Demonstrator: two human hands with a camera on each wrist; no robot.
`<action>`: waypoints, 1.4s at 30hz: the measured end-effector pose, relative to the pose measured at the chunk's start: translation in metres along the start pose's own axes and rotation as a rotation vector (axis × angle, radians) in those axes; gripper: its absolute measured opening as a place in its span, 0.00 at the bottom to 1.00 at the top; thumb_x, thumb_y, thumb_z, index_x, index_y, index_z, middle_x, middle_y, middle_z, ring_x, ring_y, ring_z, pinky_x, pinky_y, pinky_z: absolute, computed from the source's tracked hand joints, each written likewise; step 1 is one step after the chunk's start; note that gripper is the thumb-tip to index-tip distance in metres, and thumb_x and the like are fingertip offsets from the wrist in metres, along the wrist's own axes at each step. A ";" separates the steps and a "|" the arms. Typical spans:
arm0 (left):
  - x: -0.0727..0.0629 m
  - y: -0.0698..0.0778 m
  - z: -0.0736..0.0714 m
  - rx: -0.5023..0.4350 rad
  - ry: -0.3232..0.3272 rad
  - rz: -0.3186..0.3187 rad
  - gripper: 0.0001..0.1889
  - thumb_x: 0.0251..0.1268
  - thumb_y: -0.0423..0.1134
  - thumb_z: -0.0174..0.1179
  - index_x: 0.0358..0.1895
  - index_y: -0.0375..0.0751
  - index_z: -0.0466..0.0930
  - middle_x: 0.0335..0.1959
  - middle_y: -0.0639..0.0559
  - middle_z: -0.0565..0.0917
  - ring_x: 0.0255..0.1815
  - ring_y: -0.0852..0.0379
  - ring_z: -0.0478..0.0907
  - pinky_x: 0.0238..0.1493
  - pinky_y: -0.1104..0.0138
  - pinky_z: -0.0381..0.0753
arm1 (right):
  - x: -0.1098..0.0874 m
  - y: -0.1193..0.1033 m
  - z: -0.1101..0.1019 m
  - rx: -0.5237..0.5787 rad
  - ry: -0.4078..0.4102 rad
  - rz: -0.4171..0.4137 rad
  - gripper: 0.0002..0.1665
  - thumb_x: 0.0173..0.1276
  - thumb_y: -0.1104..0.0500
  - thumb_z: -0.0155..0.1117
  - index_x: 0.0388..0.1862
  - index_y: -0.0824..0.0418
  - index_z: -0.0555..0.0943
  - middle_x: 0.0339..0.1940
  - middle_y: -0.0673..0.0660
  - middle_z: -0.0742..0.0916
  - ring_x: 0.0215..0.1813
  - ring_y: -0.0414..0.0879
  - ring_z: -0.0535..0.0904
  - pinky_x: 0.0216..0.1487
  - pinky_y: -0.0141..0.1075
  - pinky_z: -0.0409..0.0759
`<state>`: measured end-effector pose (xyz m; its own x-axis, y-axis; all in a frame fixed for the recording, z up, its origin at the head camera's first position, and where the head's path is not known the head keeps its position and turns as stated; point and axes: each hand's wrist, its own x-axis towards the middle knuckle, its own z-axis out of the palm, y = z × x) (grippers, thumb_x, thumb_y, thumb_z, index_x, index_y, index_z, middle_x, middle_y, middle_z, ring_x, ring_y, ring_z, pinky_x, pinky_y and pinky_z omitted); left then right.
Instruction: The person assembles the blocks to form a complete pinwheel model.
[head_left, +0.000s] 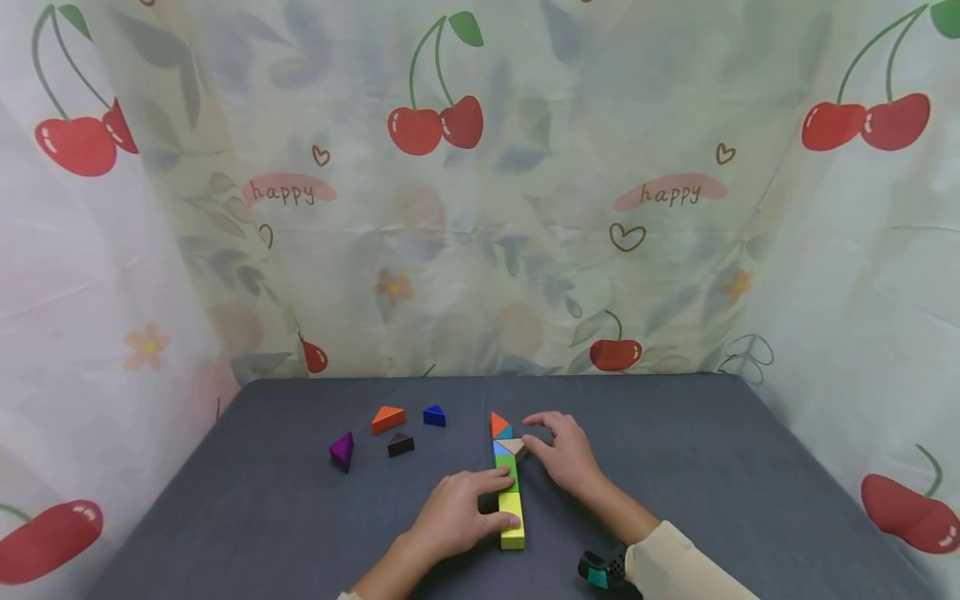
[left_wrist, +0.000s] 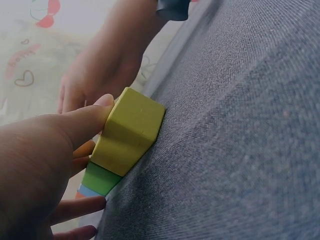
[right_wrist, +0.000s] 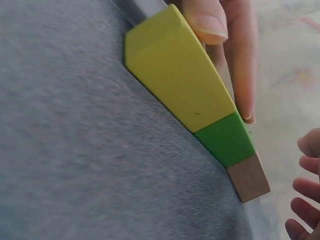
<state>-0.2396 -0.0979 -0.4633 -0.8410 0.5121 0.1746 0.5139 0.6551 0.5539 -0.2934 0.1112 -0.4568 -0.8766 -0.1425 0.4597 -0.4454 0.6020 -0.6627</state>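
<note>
A row of coloured blocks lies on the dark cloth. Nearest is a yellow block (head_left: pixel 512 521), then a green block (head_left: pixel 506 473), a light-blue triangle (head_left: pixel 501 448) beside a bare-wood triangle (head_left: pixel 513 447), a blue piece (head_left: pixel 506 433) and an orange triangle (head_left: pixel 498 425). My left hand (head_left: pixel 457 512) rests on the row from the left, its thumb on top of the yellow block and its index finger on the green one. At the row's right, my right hand (head_left: pixel 567 454) has its thumb close to the wood triangle; in the right wrist view its fingers (right_wrist: pixel 306 187) are apart from the blocks.
Left of the row lie a purple block (head_left: pixel 342 452), an orange block (head_left: pixel 388 419), a black block (head_left: pixel 401 445) and a blue block (head_left: pixel 434 416). A black-and-teal strap device (head_left: pixel 600 570) is by the right sleeve. A printed curtain (head_left: pixel 480 250) surrounds the table.
</note>
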 end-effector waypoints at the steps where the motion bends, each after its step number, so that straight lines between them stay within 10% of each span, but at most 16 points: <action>1: 0.000 0.000 0.000 0.000 0.001 0.001 0.33 0.56 0.66 0.61 0.63 0.54 0.79 0.62 0.64 0.76 0.61 0.55 0.74 0.57 0.51 0.73 | -0.002 0.000 -0.001 0.006 -0.007 0.007 0.13 0.63 0.61 0.70 0.47 0.60 0.85 0.47 0.55 0.85 0.51 0.56 0.77 0.51 0.52 0.75; 26: -0.001 -0.004 -0.013 0.011 0.167 -0.016 0.18 0.62 0.53 0.65 0.53 0.54 0.85 0.50 0.64 0.83 0.52 0.57 0.79 0.52 0.53 0.76 | -0.059 -0.007 -0.010 0.074 -0.410 0.051 0.35 0.66 0.40 0.64 0.68 0.53 0.74 0.64 0.54 0.78 0.67 0.58 0.68 0.61 0.62 0.64; 42: -0.002 -0.035 -0.037 0.196 0.296 0.068 0.13 0.59 0.42 0.70 0.49 0.51 0.87 0.51 0.59 0.84 0.52 0.56 0.78 0.54 0.53 0.75 | -0.061 -0.011 -0.004 0.053 -0.453 0.043 0.38 0.62 0.37 0.66 0.68 0.51 0.74 0.65 0.56 0.77 0.71 0.63 0.61 0.63 0.68 0.55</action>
<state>-0.2626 -0.1426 -0.4530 -0.8018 0.3940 0.4494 0.5688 0.7337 0.3716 -0.2346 0.1165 -0.4752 -0.8805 -0.4548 0.1337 -0.4053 0.5758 -0.7100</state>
